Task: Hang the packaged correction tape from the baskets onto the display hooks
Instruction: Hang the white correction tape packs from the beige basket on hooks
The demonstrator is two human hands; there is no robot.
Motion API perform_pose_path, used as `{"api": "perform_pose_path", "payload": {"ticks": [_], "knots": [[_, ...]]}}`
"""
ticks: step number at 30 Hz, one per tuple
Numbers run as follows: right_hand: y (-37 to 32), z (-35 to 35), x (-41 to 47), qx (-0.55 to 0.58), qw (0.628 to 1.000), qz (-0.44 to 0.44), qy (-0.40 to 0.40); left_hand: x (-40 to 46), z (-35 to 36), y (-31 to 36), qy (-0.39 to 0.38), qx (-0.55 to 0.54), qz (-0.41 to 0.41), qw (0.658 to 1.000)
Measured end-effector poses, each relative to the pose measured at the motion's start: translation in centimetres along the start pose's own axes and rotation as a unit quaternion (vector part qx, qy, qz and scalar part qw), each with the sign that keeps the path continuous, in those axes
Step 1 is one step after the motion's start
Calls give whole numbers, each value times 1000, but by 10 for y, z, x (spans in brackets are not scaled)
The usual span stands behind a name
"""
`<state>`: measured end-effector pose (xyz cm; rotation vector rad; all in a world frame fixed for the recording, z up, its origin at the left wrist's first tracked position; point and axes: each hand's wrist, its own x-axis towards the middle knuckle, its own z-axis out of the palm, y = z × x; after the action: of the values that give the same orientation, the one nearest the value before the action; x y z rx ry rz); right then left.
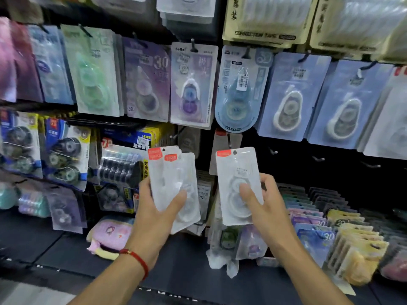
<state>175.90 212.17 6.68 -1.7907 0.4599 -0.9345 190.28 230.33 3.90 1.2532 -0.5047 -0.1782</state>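
My left hand (pixel 157 208) grips a small fanned stack of white correction tape packs (pixel 174 172) with red corner labels, held upright in front of the display wall. My right hand (pixel 263 202) holds a single white pack (pixel 236 170) of the same kind, thumb on its front, top hole pointing up. Just above that pack, a similar pack (pixel 222 139) hangs on the dark wall. Bare display hooks (pixel 273 151) stick out of the black panel to the right of it.
Rows of hanging correction tape packs cover the wall, among them a blue one (pixel 239 89) and a purple one (pixel 191 84). Trays of upright packs (pixel 326 221) fill the lower right shelf. A pink pouch (pixel 110 235) and loose packs (pixel 240 243) lie on the dark shelf.
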Motion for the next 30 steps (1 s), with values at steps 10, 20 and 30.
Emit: {"api": "perform_pose_path", "payload": {"ticks": [10,20,30], "knots": [[0,27,11,6,999,12,37,-5,2,8,21,29,46,998],[27,22,5,1,998,40,44,-9,-2,14,22,26,59,998],[77,68,120,34,977,145,156,0,14,-15,35,32,48,998]]}}
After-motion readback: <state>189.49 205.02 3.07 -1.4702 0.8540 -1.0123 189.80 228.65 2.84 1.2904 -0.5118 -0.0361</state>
